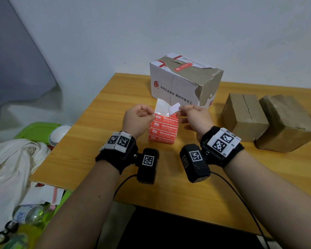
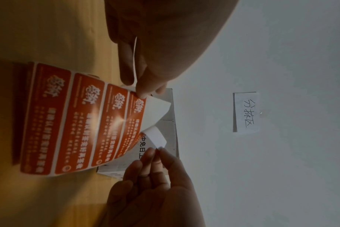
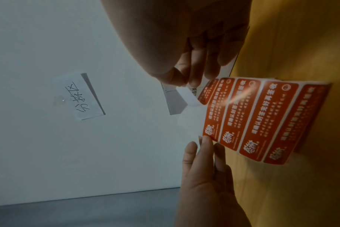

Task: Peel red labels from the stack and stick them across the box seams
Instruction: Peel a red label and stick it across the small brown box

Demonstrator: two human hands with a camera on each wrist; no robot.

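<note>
A stack of red label sheets lies on the wooden table in front of me. My left hand pinches the left edge of the raised top sheet. My right hand pinches one end of a label that is half peeled off, its white back showing. The wrist views show the same: left hand, right hand, peeled label, right hand, top sheet. Behind stands a white box with a red label across its top seam.
Two brown cardboard boxes stand at the right of the table. Off the table's left edge are a green bin, a white bowl, white cloth and a bottle. A paper note hangs on the wall.
</note>
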